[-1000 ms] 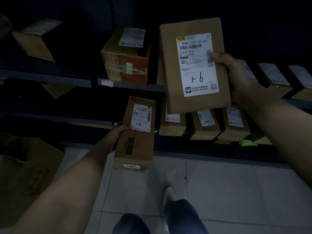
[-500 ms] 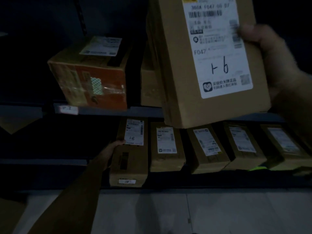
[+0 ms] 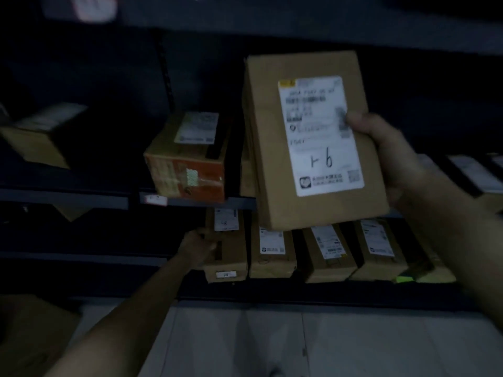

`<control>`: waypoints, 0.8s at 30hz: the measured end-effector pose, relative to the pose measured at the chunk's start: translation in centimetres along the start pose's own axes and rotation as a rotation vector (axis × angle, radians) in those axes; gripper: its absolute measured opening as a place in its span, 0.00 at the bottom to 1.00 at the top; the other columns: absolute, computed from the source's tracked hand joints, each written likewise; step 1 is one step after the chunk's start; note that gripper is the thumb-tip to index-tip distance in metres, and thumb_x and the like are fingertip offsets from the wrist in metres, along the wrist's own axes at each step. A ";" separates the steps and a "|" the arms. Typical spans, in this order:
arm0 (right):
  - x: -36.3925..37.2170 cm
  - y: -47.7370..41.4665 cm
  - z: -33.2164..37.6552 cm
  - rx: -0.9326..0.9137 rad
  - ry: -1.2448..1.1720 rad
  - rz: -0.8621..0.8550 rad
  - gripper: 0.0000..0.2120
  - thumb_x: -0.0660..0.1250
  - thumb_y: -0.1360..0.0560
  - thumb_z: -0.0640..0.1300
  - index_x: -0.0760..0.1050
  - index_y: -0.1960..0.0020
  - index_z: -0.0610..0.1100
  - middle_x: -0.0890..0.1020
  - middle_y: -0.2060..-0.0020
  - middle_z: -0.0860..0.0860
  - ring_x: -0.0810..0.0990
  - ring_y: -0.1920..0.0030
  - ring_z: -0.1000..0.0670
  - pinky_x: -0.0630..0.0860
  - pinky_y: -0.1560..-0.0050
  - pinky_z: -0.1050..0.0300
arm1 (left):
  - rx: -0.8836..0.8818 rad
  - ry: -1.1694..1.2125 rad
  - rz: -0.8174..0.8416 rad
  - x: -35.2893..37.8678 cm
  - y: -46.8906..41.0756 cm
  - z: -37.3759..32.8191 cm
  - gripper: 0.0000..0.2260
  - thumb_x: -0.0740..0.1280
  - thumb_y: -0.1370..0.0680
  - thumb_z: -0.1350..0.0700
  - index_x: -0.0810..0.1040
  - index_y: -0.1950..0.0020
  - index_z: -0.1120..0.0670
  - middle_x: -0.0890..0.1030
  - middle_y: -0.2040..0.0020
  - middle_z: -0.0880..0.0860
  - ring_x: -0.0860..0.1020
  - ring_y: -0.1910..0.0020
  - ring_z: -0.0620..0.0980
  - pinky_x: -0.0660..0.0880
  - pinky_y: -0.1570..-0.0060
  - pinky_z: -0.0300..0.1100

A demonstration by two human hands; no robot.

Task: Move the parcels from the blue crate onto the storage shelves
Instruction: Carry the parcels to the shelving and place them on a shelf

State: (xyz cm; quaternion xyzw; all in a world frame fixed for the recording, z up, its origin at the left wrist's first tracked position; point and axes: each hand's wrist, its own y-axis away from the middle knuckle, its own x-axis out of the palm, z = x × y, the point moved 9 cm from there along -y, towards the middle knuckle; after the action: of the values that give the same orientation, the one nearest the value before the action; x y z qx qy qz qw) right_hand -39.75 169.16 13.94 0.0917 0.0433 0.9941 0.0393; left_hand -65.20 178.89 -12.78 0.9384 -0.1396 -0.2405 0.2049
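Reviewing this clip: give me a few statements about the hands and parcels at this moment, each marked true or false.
1. The right hand holds up a large flat parcel with a white label. True.
2. The left hand is empty. False: it grips a narrow parcel at the left end of the lower shelf's row.
3. The large flat parcel already lies on the lower shelf. False: it is in the air.
4. An orange-sided box sits on the middle shelf. True.
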 end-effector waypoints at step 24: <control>-0.3 7.8 25.1 -0.088 -0.083 -0.309 0.16 0.66 0.25 0.55 0.81 0.47 0.44 0.86 0.54 0.43 0.86 0.59 0.45 0.82 0.66 0.53 | 0.551 0.358 0.406 -6.0 28.9 -42.9 0.23 0.70 0.30 0.43 0.72 0.36 0.38 0.83 0.45 0.45 0.80 0.44 0.52 0.77 0.46 0.55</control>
State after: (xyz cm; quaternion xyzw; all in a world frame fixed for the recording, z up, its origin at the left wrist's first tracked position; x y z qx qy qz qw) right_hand -35.36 163.38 39.16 0.1232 0.0117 0.9725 0.1972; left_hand -53.21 169.30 37.03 0.9388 -0.3438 0.0190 0.0097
